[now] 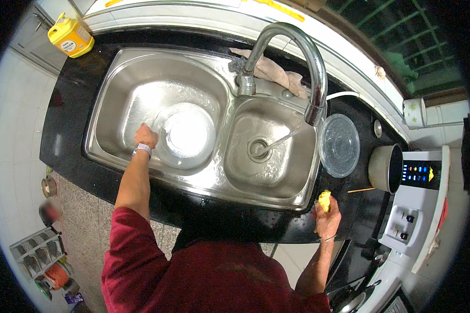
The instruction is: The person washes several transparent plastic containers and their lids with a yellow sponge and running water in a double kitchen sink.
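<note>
In the left basin (122, 99) of a steel double sink, my left hand (147, 136) is closed on the near-left rim of a round, translucent bowl (206, 147). Glare whitens the bowl's middle, so its contents cannot be made out. My right hand (328, 221) is closed around a crumpled yellow cloth (324, 201) over the black counter, just past the sink's front right corner. From the curved chrome faucet (318, 73), water runs into the right basin (240, 161) near its drain. A clear round lid (340, 146) lies on the counter to the right of the sink.
A metal pot (379, 169) rests at the right, with a thin wooden stick (361, 190) beside it. Behind the faucet lies a beige rag (277, 73). One yellow jug (71, 37) stands at the far left corner. A white water dispenser (410, 224) is at the right.
</note>
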`<action>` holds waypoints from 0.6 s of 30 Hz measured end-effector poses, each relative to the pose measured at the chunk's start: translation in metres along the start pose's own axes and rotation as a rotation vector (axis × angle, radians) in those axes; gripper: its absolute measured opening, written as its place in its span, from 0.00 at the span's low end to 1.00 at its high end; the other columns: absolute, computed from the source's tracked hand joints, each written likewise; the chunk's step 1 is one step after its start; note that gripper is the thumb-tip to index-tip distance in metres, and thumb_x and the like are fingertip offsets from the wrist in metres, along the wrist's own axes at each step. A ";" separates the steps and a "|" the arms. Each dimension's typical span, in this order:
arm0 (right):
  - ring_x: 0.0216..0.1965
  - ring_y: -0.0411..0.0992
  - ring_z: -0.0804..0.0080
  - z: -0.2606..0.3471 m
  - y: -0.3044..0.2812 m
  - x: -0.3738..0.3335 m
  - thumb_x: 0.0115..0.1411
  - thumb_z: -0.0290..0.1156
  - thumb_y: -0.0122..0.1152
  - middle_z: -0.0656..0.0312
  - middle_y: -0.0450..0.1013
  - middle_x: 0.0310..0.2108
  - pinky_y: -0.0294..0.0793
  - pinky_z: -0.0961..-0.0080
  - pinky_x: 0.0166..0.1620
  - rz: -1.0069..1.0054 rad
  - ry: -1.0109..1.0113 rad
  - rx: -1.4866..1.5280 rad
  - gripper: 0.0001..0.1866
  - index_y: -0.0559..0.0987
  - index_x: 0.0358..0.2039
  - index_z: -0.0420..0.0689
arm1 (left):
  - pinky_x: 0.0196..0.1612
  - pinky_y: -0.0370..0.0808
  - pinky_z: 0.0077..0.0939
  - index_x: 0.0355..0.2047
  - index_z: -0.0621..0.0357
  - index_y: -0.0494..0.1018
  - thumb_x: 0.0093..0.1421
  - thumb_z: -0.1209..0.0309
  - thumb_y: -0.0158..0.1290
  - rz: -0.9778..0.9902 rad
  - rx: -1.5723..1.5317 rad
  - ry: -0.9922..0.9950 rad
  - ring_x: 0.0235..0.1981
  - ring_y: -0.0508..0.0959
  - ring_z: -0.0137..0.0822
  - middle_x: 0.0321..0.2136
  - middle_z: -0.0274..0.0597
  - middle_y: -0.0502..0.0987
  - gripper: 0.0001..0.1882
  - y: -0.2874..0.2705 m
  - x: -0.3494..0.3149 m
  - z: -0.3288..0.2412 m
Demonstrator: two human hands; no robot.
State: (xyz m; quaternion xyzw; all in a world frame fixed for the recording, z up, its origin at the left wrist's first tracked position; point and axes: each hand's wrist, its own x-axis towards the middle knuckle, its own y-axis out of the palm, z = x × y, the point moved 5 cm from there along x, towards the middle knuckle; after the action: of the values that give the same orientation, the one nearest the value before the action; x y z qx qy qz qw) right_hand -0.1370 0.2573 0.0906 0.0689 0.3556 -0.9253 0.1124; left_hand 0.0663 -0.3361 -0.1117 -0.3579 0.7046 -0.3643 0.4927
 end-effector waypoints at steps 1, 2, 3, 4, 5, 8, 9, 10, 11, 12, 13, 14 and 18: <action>0.23 0.72 0.79 -0.007 0.001 0.003 0.58 0.21 0.59 0.61 0.75 0.30 0.76 0.80 0.25 0.015 0.004 0.010 0.19 0.72 0.51 0.35 | 0.42 0.78 0.39 0.38 0.66 0.72 0.52 0.72 0.52 -0.006 0.036 0.033 0.37 0.81 0.51 0.31 0.57 0.80 0.13 -0.002 -0.001 0.001; 0.23 0.72 0.80 -0.009 0.003 0.003 0.58 0.21 0.60 0.61 0.75 0.30 0.76 0.80 0.25 0.031 -0.011 0.021 0.19 0.72 0.51 0.35 | 0.43 0.77 0.40 0.37 0.64 0.72 0.51 0.72 0.52 -0.036 0.054 0.069 0.38 0.80 0.52 0.32 0.57 0.80 0.13 -0.007 -0.006 -0.001; 0.23 0.72 0.80 -0.009 0.005 0.006 0.58 0.21 0.60 0.61 0.75 0.30 0.75 0.80 0.24 0.046 -0.025 0.032 0.19 0.72 0.51 0.35 | 0.44 0.77 0.40 0.37 0.62 0.73 0.51 0.71 0.52 -0.065 0.072 0.105 0.39 0.80 0.53 0.33 0.56 0.80 0.13 -0.013 -0.013 -0.004; 0.22 0.72 0.80 -0.007 0.008 0.009 0.57 0.21 0.60 0.62 0.75 0.30 0.75 0.80 0.24 0.060 -0.039 0.043 0.19 0.72 0.50 0.35 | 0.45 0.76 0.41 0.37 0.61 0.73 0.51 0.71 0.53 -0.093 0.091 0.142 0.40 0.79 0.54 0.33 0.55 0.80 0.13 -0.020 -0.020 -0.006; 0.22 0.71 0.80 -0.005 0.011 0.011 0.57 0.21 0.60 0.62 0.75 0.30 0.74 0.81 0.24 0.056 -0.012 0.098 0.20 0.72 0.51 0.35 | 0.44 0.76 0.41 0.36 0.59 0.73 0.51 0.70 0.53 -0.133 0.090 0.181 0.40 0.79 0.55 0.33 0.55 0.80 0.12 -0.028 -0.028 -0.007; 0.21 0.72 0.79 -0.006 0.015 0.014 0.57 0.20 0.59 0.60 0.75 0.28 0.74 0.80 0.25 0.086 -0.061 0.107 0.19 0.72 0.50 0.35 | 0.42 0.75 0.43 0.34 0.55 0.76 0.49 0.69 0.54 -0.220 0.084 0.255 0.38 0.79 0.55 0.34 0.54 0.80 0.11 -0.046 -0.053 -0.015; 0.21 0.72 0.79 -0.003 0.013 0.013 0.56 0.20 0.59 0.59 0.76 0.28 0.74 0.80 0.26 0.093 -0.064 0.079 0.19 0.72 0.49 0.34 | 0.42 0.75 0.43 0.33 0.54 0.76 0.49 0.69 0.54 -0.241 0.083 0.234 0.37 0.79 0.55 0.34 0.54 0.79 0.10 -0.049 -0.061 -0.018; 0.21 0.72 0.80 -0.009 0.012 0.013 0.56 0.19 0.60 0.59 0.76 0.28 0.74 0.80 0.26 0.103 -0.069 0.088 0.20 0.73 0.50 0.36 | 0.41 0.75 0.44 0.32 0.54 0.77 0.48 0.69 0.54 -0.262 0.081 0.215 0.37 0.78 0.55 0.34 0.54 0.79 0.10 -0.052 -0.067 -0.022; 0.22 0.72 0.80 -0.009 0.012 0.015 0.57 0.19 0.59 0.60 0.75 0.28 0.75 0.81 0.26 0.137 -0.079 0.078 0.19 0.72 0.51 0.35 | 0.43 0.75 0.43 0.32 0.57 0.79 0.48 0.68 0.54 -0.277 0.084 0.194 0.38 0.79 0.55 0.34 0.56 0.79 0.11 -0.051 -0.066 -0.017; 0.23 0.73 0.80 -0.012 0.010 0.015 0.58 0.19 0.59 0.61 0.74 0.29 0.76 0.82 0.26 0.166 -0.083 0.068 0.19 0.72 0.51 0.35 | 0.43 0.74 0.43 0.33 0.58 0.79 0.48 0.67 0.54 -0.313 0.055 0.245 0.39 0.79 0.55 0.35 0.57 0.79 0.12 -0.049 -0.065 -0.015; 0.24 0.73 0.80 -0.015 0.009 0.015 0.58 0.19 0.59 0.61 0.74 0.29 0.77 0.82 0.26 0.177 -0.064 0.110 0.20 0.71 0.52 0.36 | 0.44 0.74 0.43 0.34 0.59 0.79 0.49 0.67 0.54 -0.348 0.025 0.297 0.39 0.79 0.55 0.35 0.57 0.79 0.13 -0.048 -0.064 -0.011; 0.24 0.73 0.80 -0.018 0.007 0.015 0.58 0.20 0.58 0.61 0.74 0.30 0.77 0.81 0.27 0.184 -0.046 0.151 0.20 0.71 0.52 0.36 | 0.45 0.74 0.43 0.35 0.61 0.79 0.49 0.67 0.54 -0.381 -0.008 0.352 0.40 0.79 0.55 0.35 0.58 0.79 0.14 -0.051 -0.071 -0.018; 0.25 0.74 0.78 -0.032 0.001 0.014 0.58 0.20 0.59 0.60 0.75 0.30 0.78 0.79 0.27 0.248 0.014 0.299 0.21 0.71 0.53 0.39 | 0.46 0.74 0.41 0.43 0.66 0.75 0.52 0.65 0.53 -0.349 -0.138 0.353 0.37 0.80 0.54 0.36 0.60 0.79 0.21 -0.069 -0.090 -0.024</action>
State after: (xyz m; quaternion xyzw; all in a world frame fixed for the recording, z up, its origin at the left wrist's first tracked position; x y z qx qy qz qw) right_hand -0.1492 0.2761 0.0634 0.1347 0.2039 -0.9464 0.2114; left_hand 0.0767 -0.2872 -0.0068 -0.4378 0.7303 -0.4519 0.2661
